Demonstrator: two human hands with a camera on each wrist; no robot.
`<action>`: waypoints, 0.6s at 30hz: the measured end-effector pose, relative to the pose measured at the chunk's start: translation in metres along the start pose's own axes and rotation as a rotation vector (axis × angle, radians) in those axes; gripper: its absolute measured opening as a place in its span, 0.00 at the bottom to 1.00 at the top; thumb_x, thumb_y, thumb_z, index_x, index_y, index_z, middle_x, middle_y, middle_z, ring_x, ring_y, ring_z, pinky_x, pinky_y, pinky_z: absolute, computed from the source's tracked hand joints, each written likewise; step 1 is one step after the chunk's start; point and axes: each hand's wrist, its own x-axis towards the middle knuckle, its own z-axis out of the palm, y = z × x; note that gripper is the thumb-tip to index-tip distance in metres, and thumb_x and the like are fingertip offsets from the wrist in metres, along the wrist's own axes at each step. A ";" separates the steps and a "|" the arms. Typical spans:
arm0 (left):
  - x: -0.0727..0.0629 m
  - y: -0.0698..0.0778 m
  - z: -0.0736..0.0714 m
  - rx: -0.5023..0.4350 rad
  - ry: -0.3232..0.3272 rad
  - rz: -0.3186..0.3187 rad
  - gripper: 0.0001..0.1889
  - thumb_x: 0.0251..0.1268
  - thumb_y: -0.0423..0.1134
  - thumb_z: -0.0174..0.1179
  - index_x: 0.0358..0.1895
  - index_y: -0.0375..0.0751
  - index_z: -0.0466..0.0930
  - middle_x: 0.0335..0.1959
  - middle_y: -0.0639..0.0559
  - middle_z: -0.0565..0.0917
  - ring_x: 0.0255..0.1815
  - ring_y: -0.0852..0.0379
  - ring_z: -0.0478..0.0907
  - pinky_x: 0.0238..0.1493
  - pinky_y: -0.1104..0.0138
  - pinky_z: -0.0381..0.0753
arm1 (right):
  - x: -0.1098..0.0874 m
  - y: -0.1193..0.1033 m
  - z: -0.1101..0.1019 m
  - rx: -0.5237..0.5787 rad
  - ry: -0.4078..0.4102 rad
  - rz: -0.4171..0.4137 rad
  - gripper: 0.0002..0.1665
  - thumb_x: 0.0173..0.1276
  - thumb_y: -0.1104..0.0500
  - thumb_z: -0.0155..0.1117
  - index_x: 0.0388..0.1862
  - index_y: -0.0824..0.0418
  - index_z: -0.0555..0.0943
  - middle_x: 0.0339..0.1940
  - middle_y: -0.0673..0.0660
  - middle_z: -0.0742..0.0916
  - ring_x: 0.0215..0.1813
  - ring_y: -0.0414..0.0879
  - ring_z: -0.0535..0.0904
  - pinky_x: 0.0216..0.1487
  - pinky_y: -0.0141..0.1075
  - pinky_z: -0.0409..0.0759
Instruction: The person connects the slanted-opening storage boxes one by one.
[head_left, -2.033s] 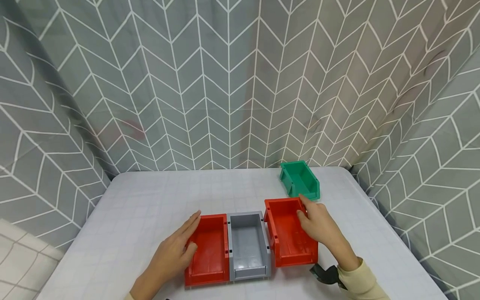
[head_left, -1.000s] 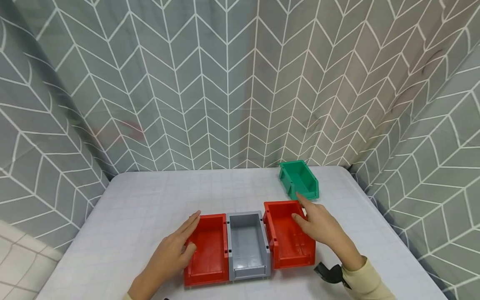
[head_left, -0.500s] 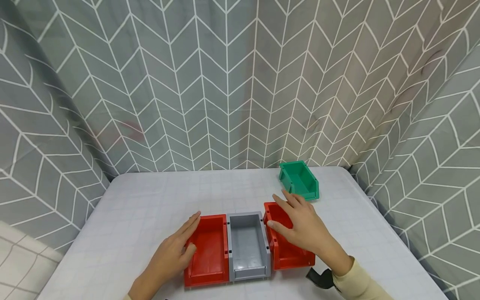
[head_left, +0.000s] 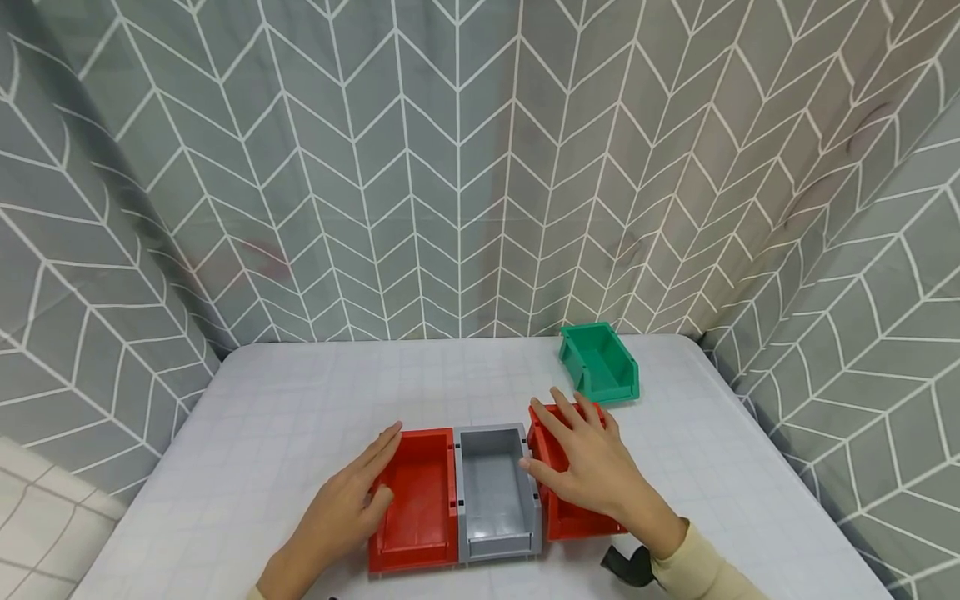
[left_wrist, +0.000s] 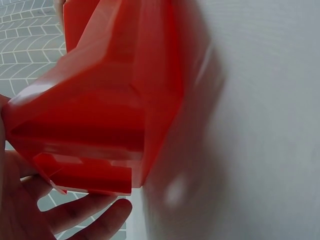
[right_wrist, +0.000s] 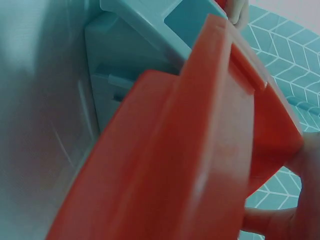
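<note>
Three storage bins stand side by side: a left red bin (head_left: 416,500), a grey bin (head_left: 497,483) and a right red bin (head_left: 581,518). My left hand (head_left: 341,504) rests along the left red bin's outer side, fingers straight, thumb over its rim; the left wrist view shows fingertips (left_wrist: 107,220) past the bin's end. My right hand (head_left: 588,462) lies spread over the right red bin, thumb reaching toward the grey bin's right wall. That red bin sits slightly askew and farther back than the grey one. In the right wrist view, its red wall (right_wrist: 200,130) overlaps the grey bin (right_wrist: 120,60).
A smaller green bin (head_left: 600,364) stands at the back right, just beyond the right red bin. All stand on a white-covered table (head_left: 315,383). Patterned grey curtains (head_left: 450,208) enclose the back and sides. A black strap (head_left: 628,567) hangs by the right wrist.
My right hand has left the right red bin's right rim and moved left over it, fingers spreading. That bin shifted slightly nearer earlier on. The left hand stays in place.
</note>
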 end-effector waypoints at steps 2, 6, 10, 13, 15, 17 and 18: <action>0.001 0.000 0.000 -0.001 -0.002 -0.001 0.41 0.60 0.34 0.66 0.80 0.41 0.65 0.80 0.55 0.64 0.74 0.49 0.70 0.59 0.50 0.81 | 0.000 0.000 0.001 -0.012 0.009 -0.010 0.48 0.64 0.31 0.67 0.79 0.52 0.72 0.78 0.63 0.71 0.75 0.69 0.63 0.66 0.75 0.63; 0.001 0.000 0.001 -0.006 -0.004 0.000 0.41 0.60 0.33 0.65 0.80 0.41 0.65 0.80 0.54 0.64 0.75 0.48 0.69 0.60 0.49 0.80 | 0.000 0.001 0.002 -0.013 0.032 -0.016 0.46 0.65 0.36 0.68 0.78 0.53 0.73 0.78 0.63 0.72 0.74 0.69 0.64 0.63 0.76 0.66; 0.001 0.000 0.002 -0.005 0.002 0.003 0.41 0.60 0.33 0.65 0.80 0.41 0.65 0.80 0.54 0.64 0.75 0.48 0.69 0.60 0.49 0.80 | 0.000 0.001 0.004 -0.010 0.043 -0.009 0.45 0.65 0.38 0.68 0.78 0.53 0.74 0.77 0.64 0.73 0.73 0.69 0.65 0.62 0.76 0.66; 0.001 0.001 0.002 -0.001 0.006 0.004 0.41 0.60 0.33 0.65 0.80 0.41 0.65 0.80 0.55 0.64 0.75 0.49 0.68 0.60 0.50 0.79 | 0.000 0.001 0.004 -0.012 0.039 -0.004 0.44 0.65 0.38 0.68 0.78 0.52 0.74 0.77 0.64 0.73 0.73 0.69 0.65 0.62 0.76 0.66; 0.001 0.001 0.002 0.001 0.008 0.006 0.41 0.60 0.33 0.65 0.80 0.41 0.65 0.80 0.55 0.64 0.75 0.49 0.68 0.61 0.50 0.79 | 0.001 0.001 0.004 -0.011 0.035 -0.002 0.44 0.65 0.38 0.68 0.78 0.52 0.74 0.77 0.64 0.73 0.73 0.69 0.65 0.62 0.77 0.66; 0.001 0.002 0.002 -0.003 0.010 0.006 0.41 0.61 0.33 0.65 0.80 0.41 0.64 0.80 0.55 0.64 0.75 0.49 0.68 0.61 0.50 0.79 | 0.001 0.000 0.004 -0.011 0.031 0.000 0.44 0.66 0.38 0.68 0.78 0.52 0.74 0.77 0.64 0.73 0.73 0.69 0.65 0.62 0.77 0.66; 0.001 0.002 0.002 -0.004 0.010 0.007 0.41 0.61 0.32 0.65 0.80 0.41 0.65 0.80 0.54 0.64 0.75 0.49 0.68 0.61 0.49 0.79 | 0.001 0.000 0.003 -0.011 0.032 -0.002 0.44 0.66 0.38 0.68 0.78 0.52 0.74 0.77 0.64 0.73 0.73 0.69 0.65 0.62 0.77 0.66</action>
